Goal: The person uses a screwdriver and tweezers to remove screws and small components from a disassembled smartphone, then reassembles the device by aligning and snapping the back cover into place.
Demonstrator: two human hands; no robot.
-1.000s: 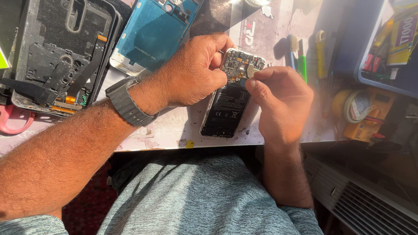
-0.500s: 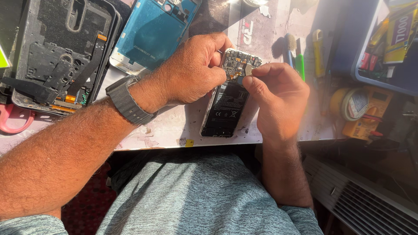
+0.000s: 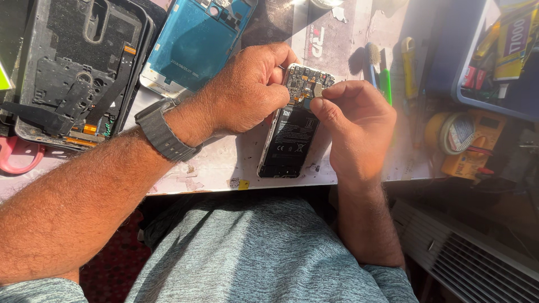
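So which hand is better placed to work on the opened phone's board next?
Probably the right hand: its fingertips pinch a small part right at the circuit board of the opened phone. The left hand grips the phone's top edge, steadying it.

blue phone frame [image 3: 193,42], tape roll [image 3: 457,133] (yellow), brush [image 3: 373,59]

My bench [image 3: 224,163] carries the open phone [image 3: 292,134] at its front edge. Left of the phone lie a blue frame [image 3: 193,42] and a black frame [image 3: 73,67]; right of it, a brush [image 3: 373,59] and tape [image 3: 449,132].
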